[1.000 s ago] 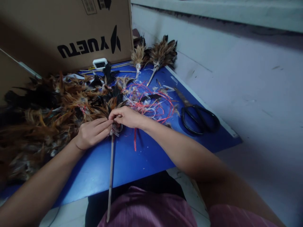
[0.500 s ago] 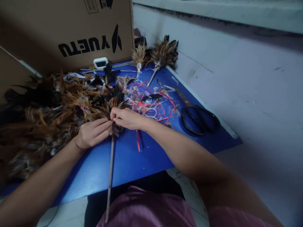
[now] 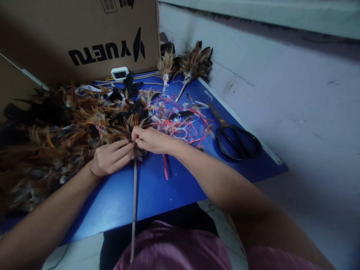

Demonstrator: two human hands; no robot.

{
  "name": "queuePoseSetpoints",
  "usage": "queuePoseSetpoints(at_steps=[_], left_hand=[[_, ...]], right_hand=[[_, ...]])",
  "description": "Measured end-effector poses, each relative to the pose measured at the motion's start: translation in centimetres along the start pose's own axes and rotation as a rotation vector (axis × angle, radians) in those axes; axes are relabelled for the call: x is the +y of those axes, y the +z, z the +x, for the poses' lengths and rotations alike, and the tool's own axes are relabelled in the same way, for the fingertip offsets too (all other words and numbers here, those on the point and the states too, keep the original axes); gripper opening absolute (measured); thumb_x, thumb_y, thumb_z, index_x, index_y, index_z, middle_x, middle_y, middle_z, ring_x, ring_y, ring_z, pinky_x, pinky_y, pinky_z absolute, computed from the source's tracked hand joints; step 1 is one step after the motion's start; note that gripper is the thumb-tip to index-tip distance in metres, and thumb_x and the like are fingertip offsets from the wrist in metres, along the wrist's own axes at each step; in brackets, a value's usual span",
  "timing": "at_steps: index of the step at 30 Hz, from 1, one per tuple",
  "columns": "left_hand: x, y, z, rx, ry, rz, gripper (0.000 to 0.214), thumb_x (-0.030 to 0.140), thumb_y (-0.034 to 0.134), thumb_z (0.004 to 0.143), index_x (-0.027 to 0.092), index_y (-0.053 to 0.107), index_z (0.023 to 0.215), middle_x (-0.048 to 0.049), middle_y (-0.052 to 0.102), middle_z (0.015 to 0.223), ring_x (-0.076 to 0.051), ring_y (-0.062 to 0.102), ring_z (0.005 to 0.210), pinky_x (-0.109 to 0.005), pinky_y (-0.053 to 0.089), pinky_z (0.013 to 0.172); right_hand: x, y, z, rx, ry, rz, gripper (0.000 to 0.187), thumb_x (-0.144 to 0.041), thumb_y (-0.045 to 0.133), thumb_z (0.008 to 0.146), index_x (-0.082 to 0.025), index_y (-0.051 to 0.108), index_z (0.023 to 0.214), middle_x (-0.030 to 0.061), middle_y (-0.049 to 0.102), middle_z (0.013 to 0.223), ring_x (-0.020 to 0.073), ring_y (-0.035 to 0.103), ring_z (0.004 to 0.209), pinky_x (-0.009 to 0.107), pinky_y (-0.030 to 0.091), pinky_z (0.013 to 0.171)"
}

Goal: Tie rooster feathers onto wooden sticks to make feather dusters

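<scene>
Brown and black feathers bunched around the top of a thin stick (image 3: 135, 202) form a feather duster (image 3: 137, 122). Its stick points down toward my lap, past the table's front edge. My left hand (image 3: 112, 157) is closed on the duster's neck from the left. From the right, my right hand (image 3: 149, 140) pinches at the same spot, its fingertips touching the left ones. What lies between the fingertips is too small to make out. Beside my left hand spreads a big heap of loose brown and black feathers (image 3: 81, 116).
Black-handled scissors (image 3: 236, 140) lie on the blue table (image 3: 180, 191) at the right. Tangled red and white string (image 3: 194, 131) sits behind my right hand. Two feather dusters (image 3: 194, 63) rest by the wall. A cardboard box (image 3: 92, 30) and a small white digital display (image 3: 120, 73) stand behind.
The lower end of the duster's stick has swung slightly to the right. Both hands stay at the duster's neck, almost unmoved.
</scene>
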State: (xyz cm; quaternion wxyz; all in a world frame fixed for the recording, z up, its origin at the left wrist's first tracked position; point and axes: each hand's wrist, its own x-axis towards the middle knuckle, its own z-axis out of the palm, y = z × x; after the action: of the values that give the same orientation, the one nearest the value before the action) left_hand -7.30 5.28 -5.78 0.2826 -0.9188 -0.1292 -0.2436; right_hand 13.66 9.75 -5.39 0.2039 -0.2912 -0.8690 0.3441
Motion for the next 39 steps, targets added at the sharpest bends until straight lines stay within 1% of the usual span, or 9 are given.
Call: queuePoseSetpoints(at_steps=[5,11,14,18,21,26,30,35,39], left_hand=[[0.3,0.1,-0.2,-0.040,-0.108,-0.022,0.021,0.017,0.052,0.088,0.017,0.064,0.105,-0.0071,0.074,0.092,-0.019,0.070,0.087,-0.023,0.053,0.058],[0.0,-0.2,0.4,-0.028,-0.019,0.042,0.014,0.014,0.051,0.088,0.015,0.065,0.092,-0.0068,0.074,0.086,-0.020,0.070,0.083,-0.024,0.052,0.054],[0.0,-0.3,0.4,-0.006,0.029,0.056,0.012,0.013,0.053,0.087,0.013,0.065,0.088,-0.0079,0.073,0.084,-0.021,0.069,0.084,-0.025,0.052,0.054],[0.2,-0.3,0.2,-0.021,-0.006,0.039,0.016,0.013,0.052,0.087,0.017,0.067,0.090,-0.0066,0.073,0.089,-0.020,0.069,0.089,-0.025,0.055,0.060],[0.2,-0.1,-0.1,-0.009,-0.029,-0.011,0.014,0.013,0.056,0.085,0.016,0.068,0.091,-0.0071,0.073,0.091,-0.021,0.068,0.091,-0.026,0.056,0.066],[0.2,0.1,-0.8,-0.005,-0.137,-0.112,0.021,0.014,0.058,0.084,0.016,0.067,0.103,-0.0081,0.072,0.095,-0.021,0.067,0.096,-0.025,0.055,0.071],[0.2,0.0,-0.6,-0.012,-0.132,-0.079,0.017,0.015,0.057,0.085,0.017,0.068,0.098,-0.0065,0.073,0.093,-0.020,0.069,0.091,-0.025,0.055,0.065],[0.1,-0.2,0.1,-0.009,-0.117,-0.041,0.016,0.015,0.054,0.087,0.016,0.066,0.099,-0.0061,0.074,0.090,-0.019,0.070,0.086,-0.024,0.055,0.063],[0.0,-0.1,-0.3,-0.012,-0.089,-0.055,0.020,0.015,0.054,0.087,0.019,0.066,0.103,-0.0057,0.073,0.092,-0.020,0.069,0.093,-0.024,0.055,0.066]], right_hand=[[0.0,-0.3,-0.1,-0.030,-0.083,0.107,0.022,-0.009,0.043,0.084,-0.019,0.055,0.100,-0.0044,0.054,0.068,0.0102,0.048,0.064,0.022,0.033,0.065],[-0.3,-0.6,-0.2,-0.061,-0.041,0.192,0.017,-0.008,0.043,0.086,-0.017,0.057,0.093,-0.0027,0.056,0.070,0.0101,0.054,0.067,0.022,0.037,0.067],[-0.5,-0.7,-0.1,-0.053,-0.032,0.107,0.016,-0.012,0.044,0.087,-0.018,0.058,0.092,-0.0019,0.057,0.071,0.0109,0.053,0.069,0.022,0.035,0.066],[-0.8,-0.6,-0.1,-0.068,-0.019,-0.070,0.015,-0.017,0.042,0.088,-0.020,0.055,0.095,0.0000,0.057,0.076,0.0126,0.049,0.068,0.024,0.031,0.063],[-0.9,-0.4,-0.2,-0.078,-0.009,-0.110,0.016,-0.018,0.040,0.087,-0.020,0.052,0.097,0.0012,0.057,0.077,0.0135,0.047,0.067,0.025,0.030,0.062],[-0.4,-0.3,-0.3,-0.012,-0.070,0.076,0.018,-0.013,0.039,0.085,-0.020,0.050,0.099,-0.0036,0.054,0.068,0.0116,0.050,0.064,0.024,0.035,0.065],[0.0,-0.4,-0.2,-0.048,-0.135,0.246,0.020,-0.007,0.039,0.085,-0.018,0.052,0.095,-0.0055,0.053,0.065,0.0096,0.054,0.063,0.022,0.039,0.068],[0.0,-0.3,-0.2,-0.033,-0.116,0.244,0.019,-0.006,0.041,0.086,-0.017,0.055,0.095,-0.0048,0.054,0.066,0.0089,0.052,0.064,0.022,0.038,0.068],[-0.3,-0.4,-0.2,-0.030,-0.064,0.180,0.018,-0.008,0.043,0.086,-0.018,0.055,0.095,-0.0051,0.053,0.065,0.0089,0.051,0.064,0.021,0.036,0.065]])
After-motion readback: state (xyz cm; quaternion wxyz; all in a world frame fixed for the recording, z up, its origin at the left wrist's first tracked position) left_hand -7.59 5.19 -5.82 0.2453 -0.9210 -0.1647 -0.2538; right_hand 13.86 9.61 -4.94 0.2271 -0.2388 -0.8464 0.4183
